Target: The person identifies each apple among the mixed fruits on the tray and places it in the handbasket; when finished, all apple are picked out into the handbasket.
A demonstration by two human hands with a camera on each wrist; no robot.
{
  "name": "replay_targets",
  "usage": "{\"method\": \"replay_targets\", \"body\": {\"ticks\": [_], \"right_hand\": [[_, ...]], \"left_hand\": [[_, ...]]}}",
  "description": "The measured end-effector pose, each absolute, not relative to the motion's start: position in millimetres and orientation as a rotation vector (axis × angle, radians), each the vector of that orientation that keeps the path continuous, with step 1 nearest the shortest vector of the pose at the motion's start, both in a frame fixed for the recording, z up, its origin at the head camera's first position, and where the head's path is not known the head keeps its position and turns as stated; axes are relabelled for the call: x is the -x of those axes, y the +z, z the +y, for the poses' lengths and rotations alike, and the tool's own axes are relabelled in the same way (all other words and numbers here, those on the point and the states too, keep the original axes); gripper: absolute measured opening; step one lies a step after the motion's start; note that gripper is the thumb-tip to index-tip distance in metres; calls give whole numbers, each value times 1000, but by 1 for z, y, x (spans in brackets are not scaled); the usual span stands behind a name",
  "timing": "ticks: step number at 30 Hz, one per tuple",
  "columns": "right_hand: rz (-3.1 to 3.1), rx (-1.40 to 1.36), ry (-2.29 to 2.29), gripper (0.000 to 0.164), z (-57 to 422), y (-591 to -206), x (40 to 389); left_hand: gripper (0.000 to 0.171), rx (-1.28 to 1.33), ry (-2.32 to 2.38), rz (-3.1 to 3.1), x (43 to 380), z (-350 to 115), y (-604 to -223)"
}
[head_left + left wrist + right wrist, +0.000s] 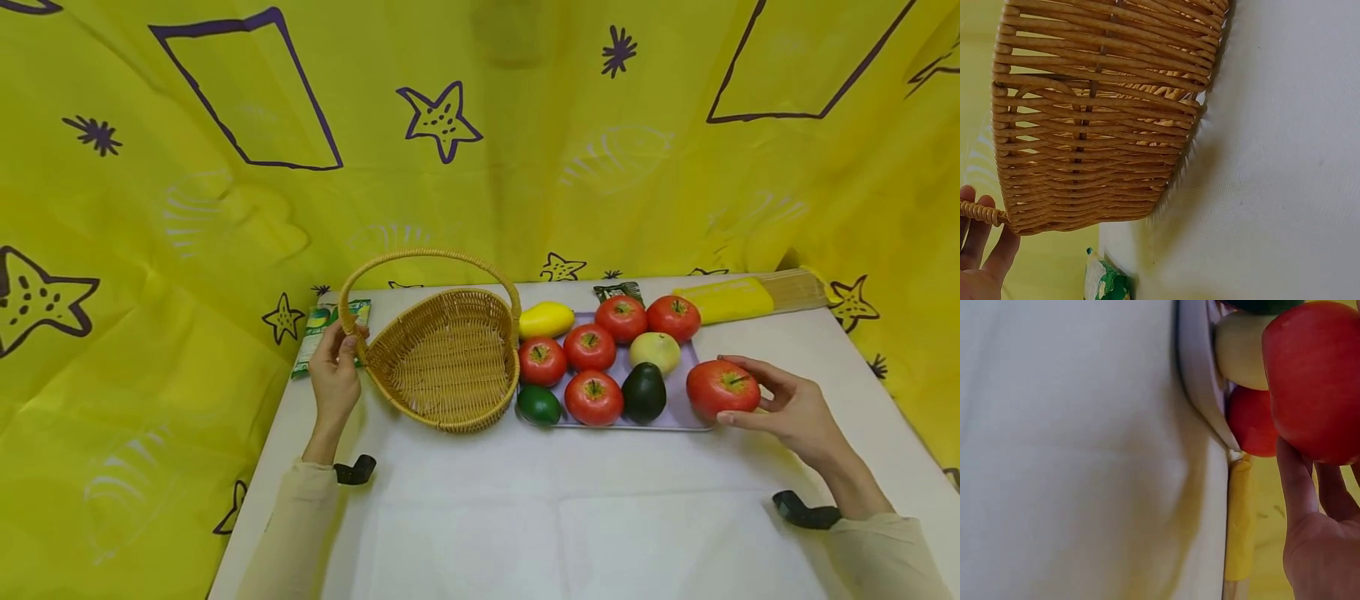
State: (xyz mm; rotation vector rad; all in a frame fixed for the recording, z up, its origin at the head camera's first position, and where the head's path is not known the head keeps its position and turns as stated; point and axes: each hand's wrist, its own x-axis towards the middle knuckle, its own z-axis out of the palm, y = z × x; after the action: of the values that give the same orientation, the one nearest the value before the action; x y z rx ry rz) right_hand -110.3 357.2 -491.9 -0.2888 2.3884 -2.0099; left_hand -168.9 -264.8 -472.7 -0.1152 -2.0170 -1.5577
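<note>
The left hand (335,383) pinches the handle (427,252) of the basket (450,358) low down, near the rim, thumb and fingers clamped round it; such a grip probably steadies the basket and keeps its mouth facing the person; it stands on the left of the table (465,517), beside the tray (678,408). The right hand (795,408) has thumb and fingers curled round a red apple (720,390) from the right side, at the tray's right end; this likely leaves the apple's left side free of the other fruit. The tray's raised edge seems meant to stop round things rolling away; on it crowd more apples (592,398), an avocado (643,392) and a pale fruit (656,352).

The left hand hides part of the green packet (311,342), whose print is hard to read; the dark packet (618,291) is partly covered by an apple; the fingers behind the held apple are mostly hidden, and the right wrist view cuts off its edge; whether the basket's whole base touches the table is hard to tell; the left wrist view crops its upper part.
</note>
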Motion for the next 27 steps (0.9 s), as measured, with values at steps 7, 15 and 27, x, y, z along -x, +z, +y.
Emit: {"method": "replay_targets", "body": {"ticks": [7, 15, 27], "right_hand": [[2357, 292, -2132, 73, 349, -476, 120], [2298, 441, -2198, 76, 318, -456, 130], [2476, 435, -1964, 79, 272, -441, 144]], "left_hand": [[30, 99, -1563, -2015, 168, -264, -471], [31, 68, -1602, -1990, 167, -262, -471], [31, 92, -1609, -1946, 170, -263, -473]]}}
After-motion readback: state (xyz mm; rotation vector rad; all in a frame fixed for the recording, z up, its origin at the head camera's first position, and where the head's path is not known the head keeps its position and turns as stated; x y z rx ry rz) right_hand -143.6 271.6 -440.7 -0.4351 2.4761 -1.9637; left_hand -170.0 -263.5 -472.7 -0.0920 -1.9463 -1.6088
